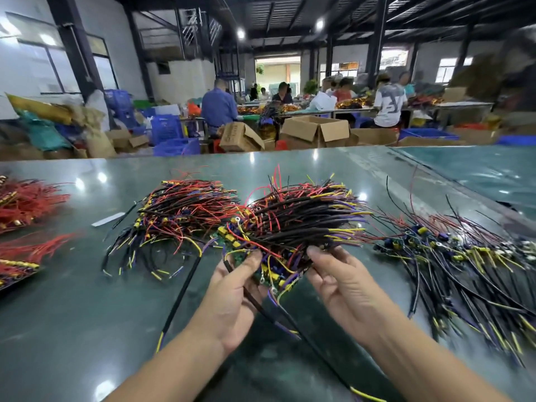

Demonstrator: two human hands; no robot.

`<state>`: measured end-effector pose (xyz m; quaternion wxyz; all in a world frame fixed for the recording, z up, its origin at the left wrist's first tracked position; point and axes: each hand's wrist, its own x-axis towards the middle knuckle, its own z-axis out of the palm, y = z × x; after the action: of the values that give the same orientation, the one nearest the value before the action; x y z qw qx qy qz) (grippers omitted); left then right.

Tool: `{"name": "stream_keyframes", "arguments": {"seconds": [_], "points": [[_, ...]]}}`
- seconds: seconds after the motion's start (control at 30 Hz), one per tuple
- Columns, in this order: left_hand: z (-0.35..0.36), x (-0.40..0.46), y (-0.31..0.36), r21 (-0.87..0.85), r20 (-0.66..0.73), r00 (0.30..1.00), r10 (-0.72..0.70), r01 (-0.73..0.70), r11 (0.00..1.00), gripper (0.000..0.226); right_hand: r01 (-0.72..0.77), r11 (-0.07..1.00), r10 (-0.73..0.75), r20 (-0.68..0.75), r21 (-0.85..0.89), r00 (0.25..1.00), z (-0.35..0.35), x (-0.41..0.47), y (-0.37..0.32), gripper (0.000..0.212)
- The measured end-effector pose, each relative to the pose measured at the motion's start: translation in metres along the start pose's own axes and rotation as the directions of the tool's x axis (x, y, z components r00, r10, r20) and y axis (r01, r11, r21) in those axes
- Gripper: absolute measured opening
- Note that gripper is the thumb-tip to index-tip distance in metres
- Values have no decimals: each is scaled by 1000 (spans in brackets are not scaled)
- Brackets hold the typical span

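Left grip (232,294), right grip (342,285), one wire bundle (290,224) held, two piles (179,216) flanking

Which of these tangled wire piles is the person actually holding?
The middle bundle: left hand and right hand grip its near edge. The neighbouring left pile and right pile lie untouched.

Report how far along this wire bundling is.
Done, probably: a gathered bundle lies on the table, left of the hands. In hand: the left hand and right hand hold a second bundle of wired boards. Left: the loose spread to the right looks unsorted.
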<state>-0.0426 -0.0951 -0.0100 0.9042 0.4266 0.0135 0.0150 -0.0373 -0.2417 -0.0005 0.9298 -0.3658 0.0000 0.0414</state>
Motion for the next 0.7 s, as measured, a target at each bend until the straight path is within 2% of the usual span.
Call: {"name": "stream_keyframes", "arguments": {"seconds": [0.07,0.13,0.2,0.3,0.43,0.5,0.53,0.6,0.67,0.7], "points": [[-1,-1,0,9,-5,1000,1,-1,1000,11,-29,1000,30,-20,11,999,3,-1,2,32],[1,-3,-1,12,-16,1000,-2,3,1000,23,-40,999,39,-36,-28,999,4,-1,2,26],[0,-4,0,-7,-6,1000,-12,12,1000,24,-42,998,40,-45,-46,998,3,-2,1,24],[-4,-2,7,13,120,990,-75,74,997,9,-34,999,34,-38,4,999,4,-6,-2,19],[-14,1,23,22,246,963,-110,108,994,38,36,999,-35,-25,28,999,4,-5,-8,20],[-12,0,28,95,317,937,-147,123,988,31,61,998,-62,-15,-31,998,1,-4,-10,19],[-10,-1,30,206,292,936,-197,139,969,29,77,996,-78,-15,-49,997,-1,-4,-11,19],[-8,-3,36,522,147,939,-310,192,831,47,117,990,-117,-3,-73,993,-1,-4,-14,22],[-8,-8,51,781,69,912,-405,203,591,74,121,987,-124,-23,-103,992,2,-5,-18,25],[-11,-9,61,848,49,905,-422,186,497,85,114,988,-118,-39,-103,992,2,-6,-20,26]]}}
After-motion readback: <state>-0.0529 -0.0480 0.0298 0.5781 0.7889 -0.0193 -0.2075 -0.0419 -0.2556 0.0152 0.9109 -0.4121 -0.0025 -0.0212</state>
